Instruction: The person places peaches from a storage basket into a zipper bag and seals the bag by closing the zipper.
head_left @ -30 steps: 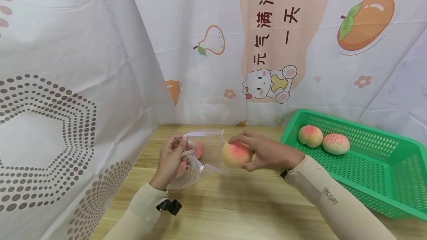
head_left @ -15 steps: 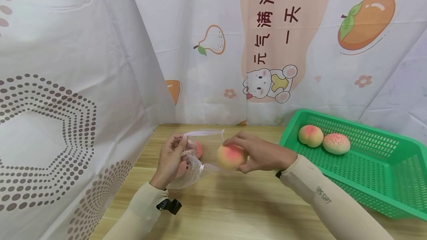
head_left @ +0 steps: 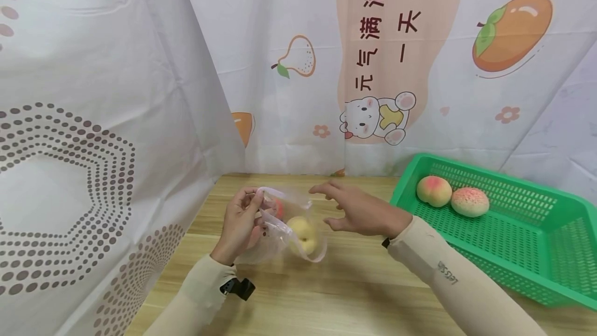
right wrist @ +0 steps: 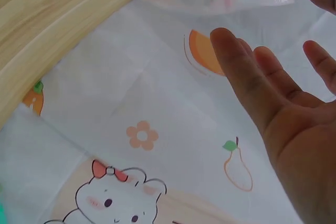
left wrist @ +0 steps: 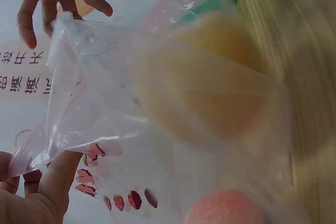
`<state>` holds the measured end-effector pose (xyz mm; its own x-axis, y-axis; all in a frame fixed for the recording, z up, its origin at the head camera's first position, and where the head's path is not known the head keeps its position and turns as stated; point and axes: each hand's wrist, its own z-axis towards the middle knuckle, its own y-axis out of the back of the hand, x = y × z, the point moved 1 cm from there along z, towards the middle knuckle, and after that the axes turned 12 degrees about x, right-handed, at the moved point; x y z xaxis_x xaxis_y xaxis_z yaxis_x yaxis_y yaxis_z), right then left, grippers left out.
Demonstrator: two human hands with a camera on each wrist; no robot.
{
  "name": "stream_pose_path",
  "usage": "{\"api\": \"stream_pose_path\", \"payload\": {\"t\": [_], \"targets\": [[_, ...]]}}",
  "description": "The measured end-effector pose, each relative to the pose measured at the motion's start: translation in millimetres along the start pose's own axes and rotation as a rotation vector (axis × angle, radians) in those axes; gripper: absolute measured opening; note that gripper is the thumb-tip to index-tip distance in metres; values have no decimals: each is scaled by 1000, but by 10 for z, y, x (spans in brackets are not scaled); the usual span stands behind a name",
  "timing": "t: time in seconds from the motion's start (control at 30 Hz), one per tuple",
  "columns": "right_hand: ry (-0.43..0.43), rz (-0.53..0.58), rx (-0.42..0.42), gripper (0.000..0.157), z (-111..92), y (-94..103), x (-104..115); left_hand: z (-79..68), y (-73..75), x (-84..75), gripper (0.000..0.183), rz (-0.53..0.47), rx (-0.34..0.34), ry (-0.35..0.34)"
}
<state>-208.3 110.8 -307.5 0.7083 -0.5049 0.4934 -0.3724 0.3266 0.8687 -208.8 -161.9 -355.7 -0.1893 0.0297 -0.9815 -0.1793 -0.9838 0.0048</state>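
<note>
A clear plastic zip bag (head_left: 268,247) with a pink edge lies over the table, its mouth facing right. My left hand (head_left: 239,222) pinches the rim of that mouth. Just inside the opening rests a yellow peach (head_left: 304,236), its stem end showing. Deeper in the bag is a pinkish-red peach (left wrist: 226,209), partly cut off in the left wrist view. Strawberry prints (left wrist: 119,201) mark the plastic. Right of the mouth, my right hand (head_left: 364,210) hovers with spread fingers and holds nothing; the right wrist view shows its fingers (right wrist: 249,85) apart from the bag.
On the right stands a green perforated basket (head_left: 517,287) holding a smooth peach (head_left: 434,191) and a speckled peach (head_left: 470,201). Printed cloth (head_left: 298,118) hangs behind the wooden table (head_left: 345,299) and along its left side.
My right hand has let go of the yellow peach, which has moved left into the bag's mouth and turned over. The bag's lower rim has dropped. My left hand keeps its place.
</note>
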Motion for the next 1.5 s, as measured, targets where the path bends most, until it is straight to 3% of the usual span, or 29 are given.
{"api": "stream_pose_path", "payload": {"t": [0.27,0.57,0.93,1.3,1.5], "targets": [[-64,10,-21,57,-157,47,-132,35,21,-37,27,-9,-55,-31],[-68,-11,-52,57,-258,84,-199,36,14,-11,16,-31,-49,-55],[-66,-1,-65,56,-353,130,-296,29,-12,15,21,-48,-48,-32],[-99,-17,-107,57,-476,193,-358,11,8,24,24,39,-39,-23],[-113,-3,-123,58,-507,221,-407,10,-10,21,20,-4,-36,-27]]}}
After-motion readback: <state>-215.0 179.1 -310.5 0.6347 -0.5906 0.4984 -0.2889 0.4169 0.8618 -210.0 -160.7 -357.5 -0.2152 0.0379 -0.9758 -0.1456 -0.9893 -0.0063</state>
